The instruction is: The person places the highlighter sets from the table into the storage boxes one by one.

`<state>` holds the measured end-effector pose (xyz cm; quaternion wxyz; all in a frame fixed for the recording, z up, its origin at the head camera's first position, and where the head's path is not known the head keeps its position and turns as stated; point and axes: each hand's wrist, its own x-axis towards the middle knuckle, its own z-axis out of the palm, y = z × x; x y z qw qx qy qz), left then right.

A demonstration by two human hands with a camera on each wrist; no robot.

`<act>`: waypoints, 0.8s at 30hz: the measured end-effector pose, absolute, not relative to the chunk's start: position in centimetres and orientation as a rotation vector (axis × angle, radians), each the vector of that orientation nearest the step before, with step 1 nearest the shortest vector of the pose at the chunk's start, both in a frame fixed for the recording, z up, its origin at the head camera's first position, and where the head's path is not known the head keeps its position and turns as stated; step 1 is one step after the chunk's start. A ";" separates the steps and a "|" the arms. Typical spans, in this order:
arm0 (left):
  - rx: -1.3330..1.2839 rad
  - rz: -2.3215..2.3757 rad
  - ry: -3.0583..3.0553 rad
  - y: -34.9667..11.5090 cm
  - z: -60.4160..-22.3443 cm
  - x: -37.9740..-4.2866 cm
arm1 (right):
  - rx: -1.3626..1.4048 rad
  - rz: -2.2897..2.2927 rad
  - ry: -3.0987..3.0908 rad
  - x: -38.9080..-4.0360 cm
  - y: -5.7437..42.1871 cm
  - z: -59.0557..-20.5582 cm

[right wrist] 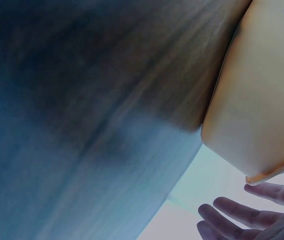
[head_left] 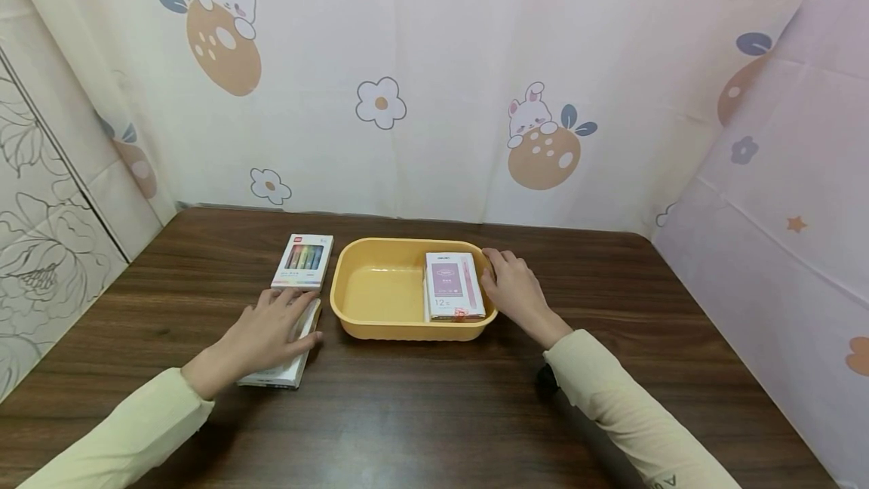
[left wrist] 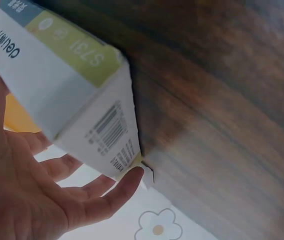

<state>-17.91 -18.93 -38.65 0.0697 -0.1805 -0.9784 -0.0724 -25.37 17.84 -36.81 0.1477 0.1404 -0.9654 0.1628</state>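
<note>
My left hand [head_left: 271,329] lies over a white box [head_left: 274,377] left of a yellow plastic basket [head_left: 380,332]. Its fingers reach toward the box's far end, and the thumb points out past the right side. Up close in the left wrist view, the box [left wrist: 89,120] shows a green panel marked S731 and a barcode, with spread fingers alongside. At the basket's right end is my right hand [head_left: 519,289], fingertips at the rim. Loosely spread fingers [right wrist: 237,212] show beside the basket wall [right wrist: 257,100]. A white and purple box [head_left: 451,285] marked 12 lies inside the basket's right half.
Beyond my left hand, a white box with coloured sticks pictured on it [head_left: 303,261] lies close to the basket's left side. Everything rests on a dark wooden table [head_left: 421,413]. A patterned curtain [head_left: 441,164] hangs along the table's far edge.
</note>
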 end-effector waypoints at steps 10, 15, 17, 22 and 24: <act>-0.555 -0.258 -2.896 -18.8 -39.1 -18.1 | 0.405 0.454 -2.776 -25.3 17.9 -36.8; -0.549 -0.274 -2.894 -18.8 -39.0 -18.2 | 0.396 0.462 -2.791 -25.4 17.9 -36.8; -0.543 -0.283 -2.897 -18.8 -39.0 -18.2 | 0.392 0.463 -2.796 -25.4 17.9 -36.8; -0.535 -0.298 -2.893 -18.7 -39.0 -18.4 | 0.399 0.454 -2.786 -25.4 17.9 -36.9; -0.534 -0.304 -2.892 -18.7 -39.0 -18.4 | 0.402 0.452 -2.781 -25.4 17.9 -36.9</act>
